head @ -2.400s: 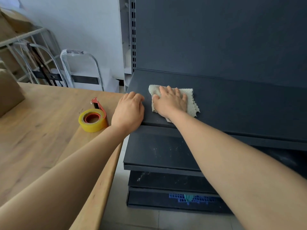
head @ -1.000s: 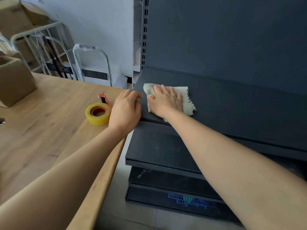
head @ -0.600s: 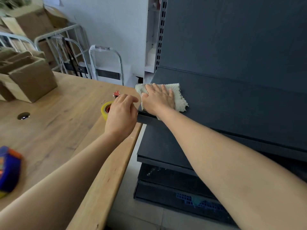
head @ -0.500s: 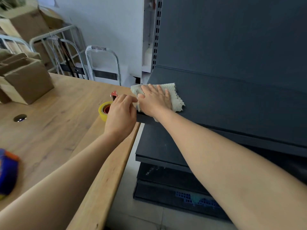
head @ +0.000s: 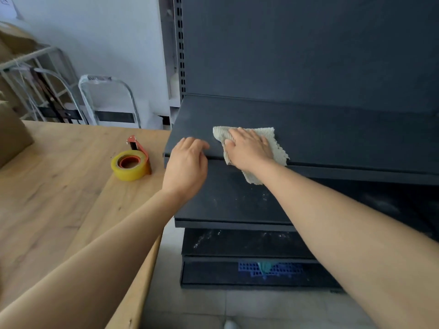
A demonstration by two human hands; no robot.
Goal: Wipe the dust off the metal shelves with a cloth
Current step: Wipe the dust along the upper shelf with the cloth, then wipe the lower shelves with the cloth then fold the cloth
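A dark metal shelf (head: 332,129) runs across the middle of the view, with dustier shelves (head: 228,200) below it. A pale ribbed cloth (head: 276,148) lies on the shelf near its front edge, one corner hanging over. My right hand (head: 248,149) presses flat on the cloth with straight fingers. My left hand (head: 187,166) rests on the shelf's front left corner, its fingers loosely bent over the edge and holding nothing.
A wooden table (head: 59,191) stands left of the shelves, with a yellow tape roll in a red dispenser (head: 130,163) near its edge. A cardboard box (head: 11,136) and metal frames (head: 102,100) are at far left. A blue crate (head: 270,269) sits beneath the bottom shelf.
My right hand has slid the cloth to the right along the shelf, away from its left corner. My left hand stays at the corner. The view has swung back to the right.
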